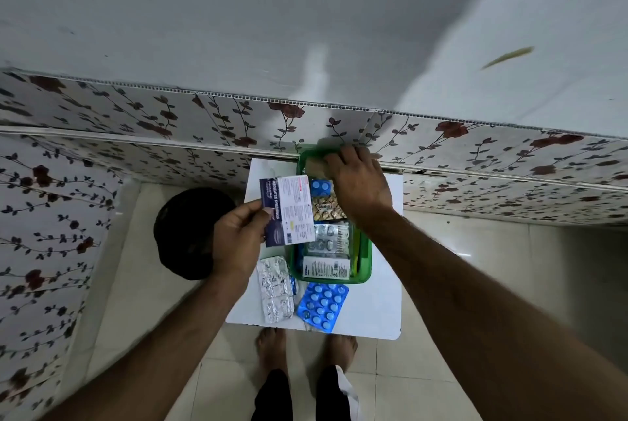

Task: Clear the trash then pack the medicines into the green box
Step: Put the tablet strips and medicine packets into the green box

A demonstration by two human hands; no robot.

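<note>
Your left hand (238, 240) pinches a medicine carton (287, 210) beside the green box (364, 261); your right hand (360, 183) reaches inside, fingers hidden, grip unclear.

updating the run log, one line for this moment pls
left hand: holds dressing packet | right hand: in green box | blue blister strip: on table

The box (364, 252) is green on a white counter (373, 312), with a bright blue pill strip (322, 307) and a crinkled silver one (274, 291) near it. The left-hand bin (185, 233) is black. The wall panels (136, 115) are white with dark red flowers and leafy vines.
</note>
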